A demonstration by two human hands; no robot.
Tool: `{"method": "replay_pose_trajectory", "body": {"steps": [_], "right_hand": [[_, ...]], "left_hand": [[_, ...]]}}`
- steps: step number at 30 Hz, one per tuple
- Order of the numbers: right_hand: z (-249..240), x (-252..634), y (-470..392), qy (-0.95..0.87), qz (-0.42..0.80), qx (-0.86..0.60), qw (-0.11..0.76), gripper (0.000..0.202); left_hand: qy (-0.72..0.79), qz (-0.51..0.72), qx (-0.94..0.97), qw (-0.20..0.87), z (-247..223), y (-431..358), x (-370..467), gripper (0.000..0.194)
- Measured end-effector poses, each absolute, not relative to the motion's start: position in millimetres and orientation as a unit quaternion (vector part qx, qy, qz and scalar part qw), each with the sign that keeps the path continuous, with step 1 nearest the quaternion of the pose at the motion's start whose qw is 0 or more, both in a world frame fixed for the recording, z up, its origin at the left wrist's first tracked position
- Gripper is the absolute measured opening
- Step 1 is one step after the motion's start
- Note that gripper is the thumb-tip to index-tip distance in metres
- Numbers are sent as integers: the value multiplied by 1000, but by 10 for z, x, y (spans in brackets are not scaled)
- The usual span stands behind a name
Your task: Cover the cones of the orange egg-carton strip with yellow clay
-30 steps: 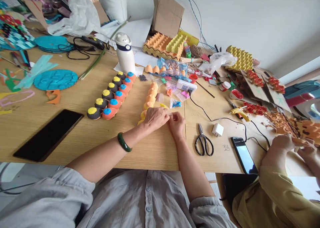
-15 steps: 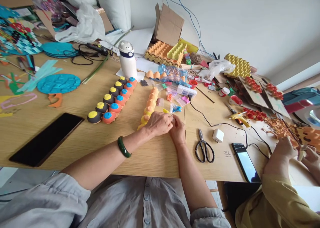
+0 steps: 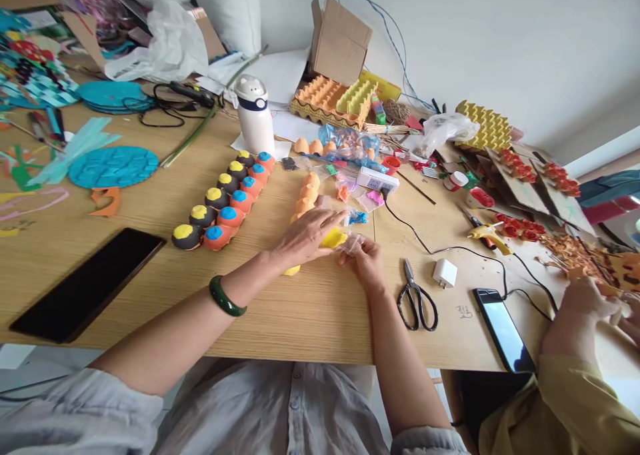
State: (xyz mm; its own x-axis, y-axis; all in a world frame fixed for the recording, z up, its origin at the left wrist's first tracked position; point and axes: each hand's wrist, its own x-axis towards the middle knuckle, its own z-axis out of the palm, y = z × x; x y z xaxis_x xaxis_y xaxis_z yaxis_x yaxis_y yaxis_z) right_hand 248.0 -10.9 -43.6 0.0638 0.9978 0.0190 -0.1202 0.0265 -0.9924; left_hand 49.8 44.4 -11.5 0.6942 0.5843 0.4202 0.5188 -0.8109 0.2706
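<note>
My right hand (image 3: 369,263) pinches a small clear plastic bag (image 3: 354,244) at its edge. Bright yellow clay-like material (image 3: 333,238) shows at the bag's left end. Over it reaches my left hand (image 3: 305,234), fingers stretched out and close to the yellow material; whether they touch it is unclear. Beneath that hand lies an orange-and-yellow egg-carton strip (image 3: 309,190), partly hidden. To the left stands a finished-looking double row of cups: black cups with yellow tops (image 3: 217,198) beside orange cups with blue tops (image 3: 241,200).
Black-handled scissors (image 3: 417,302), a white charger (image 3: 445,273) and a phone (image 3: 505,330) lie on the right. A dark tablet (image 3: 90,285) is at left, a white bottle (image 3: 255,122) behind. A power strip (image 3: 379,180) trails a cable. A co-worker's hands (image 3: 590,302) work at far right.
My hands have drawn apart from their earlier closed grip together. The left fingers have straightened, and the bag with yellow material now shows between the hands. The view has shifted slightly.
</note>
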Motion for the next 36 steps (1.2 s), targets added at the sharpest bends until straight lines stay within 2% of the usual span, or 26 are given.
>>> {"method": "replay_pose_trajectory", "body": {"steps": [2,4,10,14,17,24,26,30,36], "right_hand": [[-423,2489,-110,-459,523,-468,545,44],[-414,2499,-105,-451,523,-464,554,42],[-394,2497,-97,-417,502,-437,619,44],[-420,2511,-91,-462,491,-435,597,33],[-444,2524,-87,-486,487,-442,575,33],[-406,2503,-109,-512,480,-420,575,27],[-396,2484,-119,-519,486,-418,565,29],[-399,2429,-132,-529,502,-424,536,39],[-377,2403,-142,-547,456,-442,546,30]], "left_hand": [[292,246,920,87,-147,439,467,64],[291,256,916,106,-157,412,452,56],[320,323,876,158,-180,376,461,60],[327,350,855,196,-199,382,459,56],[334,362,836,243,-183,353,452,53],[341,379,690,514,-149,241,477,62],[374,385,677,503,-142,225,485,60],[421,365,725,406,-78,211,488,60],[415,334,751,389,31,205,528,70]]}}
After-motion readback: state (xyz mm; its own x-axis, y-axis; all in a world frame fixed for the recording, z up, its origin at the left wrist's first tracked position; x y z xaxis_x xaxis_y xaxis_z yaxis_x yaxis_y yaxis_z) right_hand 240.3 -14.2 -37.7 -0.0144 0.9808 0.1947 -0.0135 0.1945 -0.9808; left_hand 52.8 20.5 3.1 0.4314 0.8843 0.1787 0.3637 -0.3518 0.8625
